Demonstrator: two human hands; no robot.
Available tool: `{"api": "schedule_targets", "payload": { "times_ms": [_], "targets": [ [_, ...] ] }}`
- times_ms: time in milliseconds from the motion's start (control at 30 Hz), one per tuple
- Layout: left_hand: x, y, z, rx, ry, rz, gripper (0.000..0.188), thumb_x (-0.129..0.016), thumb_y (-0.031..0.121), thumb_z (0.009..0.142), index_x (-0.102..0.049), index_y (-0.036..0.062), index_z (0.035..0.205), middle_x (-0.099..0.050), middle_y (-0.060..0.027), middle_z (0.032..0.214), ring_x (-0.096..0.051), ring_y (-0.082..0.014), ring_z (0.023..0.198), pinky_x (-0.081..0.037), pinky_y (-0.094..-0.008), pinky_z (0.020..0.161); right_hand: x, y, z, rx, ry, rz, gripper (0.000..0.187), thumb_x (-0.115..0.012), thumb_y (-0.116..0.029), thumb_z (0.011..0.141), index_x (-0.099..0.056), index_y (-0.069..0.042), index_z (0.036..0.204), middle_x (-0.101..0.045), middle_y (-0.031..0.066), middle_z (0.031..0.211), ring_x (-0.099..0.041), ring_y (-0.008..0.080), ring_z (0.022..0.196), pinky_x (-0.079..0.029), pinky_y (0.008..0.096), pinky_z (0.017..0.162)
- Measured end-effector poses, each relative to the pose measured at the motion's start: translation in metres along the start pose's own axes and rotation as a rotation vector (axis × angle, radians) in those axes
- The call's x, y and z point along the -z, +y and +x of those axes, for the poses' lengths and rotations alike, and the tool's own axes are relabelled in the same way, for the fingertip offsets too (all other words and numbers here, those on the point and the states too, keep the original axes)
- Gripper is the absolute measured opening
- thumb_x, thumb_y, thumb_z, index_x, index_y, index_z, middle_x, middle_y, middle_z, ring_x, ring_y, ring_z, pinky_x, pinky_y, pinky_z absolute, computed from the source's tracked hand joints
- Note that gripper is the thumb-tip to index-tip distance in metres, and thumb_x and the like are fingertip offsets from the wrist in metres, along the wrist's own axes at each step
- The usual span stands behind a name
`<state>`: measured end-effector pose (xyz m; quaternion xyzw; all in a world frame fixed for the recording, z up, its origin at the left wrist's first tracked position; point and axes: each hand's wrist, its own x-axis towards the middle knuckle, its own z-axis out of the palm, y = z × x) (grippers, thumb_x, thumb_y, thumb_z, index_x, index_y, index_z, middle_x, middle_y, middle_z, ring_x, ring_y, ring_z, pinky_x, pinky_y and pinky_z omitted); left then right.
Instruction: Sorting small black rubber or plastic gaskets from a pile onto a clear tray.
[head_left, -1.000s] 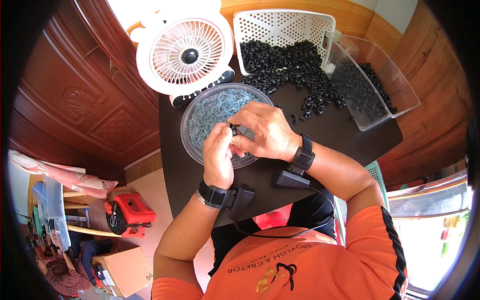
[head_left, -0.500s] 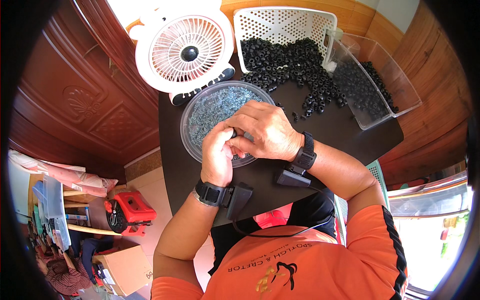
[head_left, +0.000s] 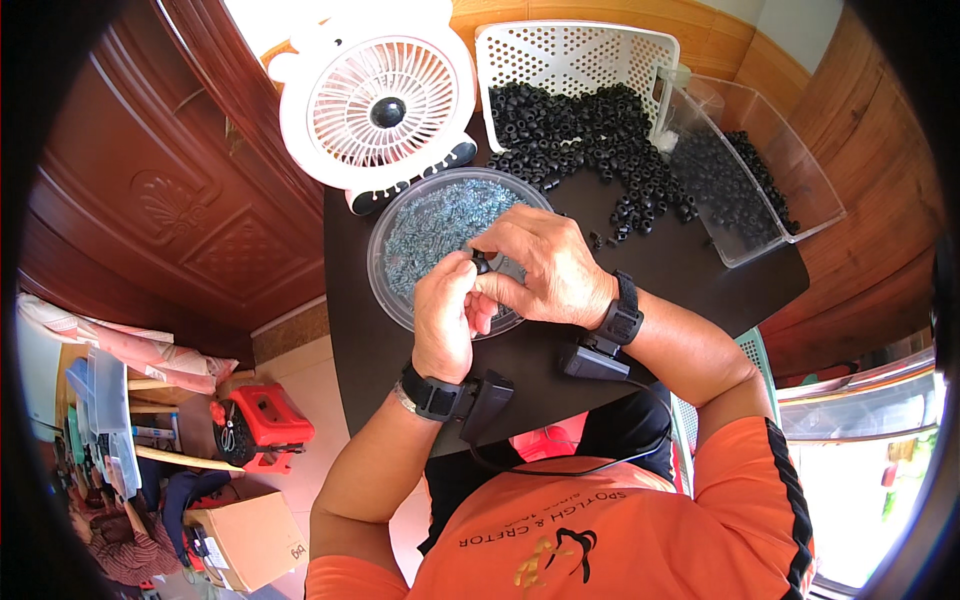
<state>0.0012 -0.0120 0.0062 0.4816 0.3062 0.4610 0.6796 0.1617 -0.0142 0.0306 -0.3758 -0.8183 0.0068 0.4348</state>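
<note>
Over a round clear tub (head_left: 378, 275) of small bluish, shiny pieces (head_left: 440, 220), my two hands meet. A small black plastic piece (head_left: 481, 263) shows between their fingertips, rounded like the loose ones on the table. My left hand (head_left: 445, 310) pinches it from the left, its other fingers curled. From the right, my right hand (head_left: 548, 268) has thumb and forefinger closed around the same piece. Whether a bluish piece is also between the fingers is hidden.
Many black plastic pieces (head_left: 640, 190) spill from a tipped white perforated basket (head_left: 575, 50) onto the dark table (head_left: 700, 290). A clear bin (head_left: 800, 185) holds more at the right. A white fan (head_left: 388, 112) stands behind the tub. Wrist straps carry black boxes, one with a cable (head_left: 610, 465).
My fingertips have shifted so that more of the black piece shows, and my right hand's fingers have spread slightly around it. The whole view has shifted a little.
</note>
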Motion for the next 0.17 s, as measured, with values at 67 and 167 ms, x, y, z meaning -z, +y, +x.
{"api": "schedule_targets", "payload": {
  "times_ms": [67, 167],
  "targets": [
    [0.0025, -0.0034, 0.0000, -0.016, -0.003, 0.001, 0.029, -0.044, 0.030, 0.091, -0.053, 0.0025, 0.089, -0.054, -0.0031, 0.062, -0.042, -0.0068, 0.046, -0.031, -0.0199, 0.041, -0.0012, -0.0007, -0.0001, -0.013, -0.002, 0.004, 0.026, -0.072, -0.019, 0.071, -0.061, -0.004, 0.088, -0.061, 0.0106, 0.079, -0.061, 0.0305, 0.076, -0.050, 0.0387, 0.066],
    [0.0038, -0.0054, -0.0004, -0.034, -0.014, 0.029, 0.030, -0.044, 0.029, 0.091, -0.052, 0.0006, 0.094, -0.057, -0.0061, 0.063, -0.041, -0.0089, 0.045, -0.029, -0.0216, 0.040, -0.0043, 0.0007, -0.0032, 0.012, 0.010, 0.002, 0.024, -0.072, -0.018, 0.071, -0.060, -0.005, 0.087, -0.061, 0.0104, 0.078, -0.061, 0.0308, 0.076, -0.050, 0.0388, 0.066]
  ]
}}
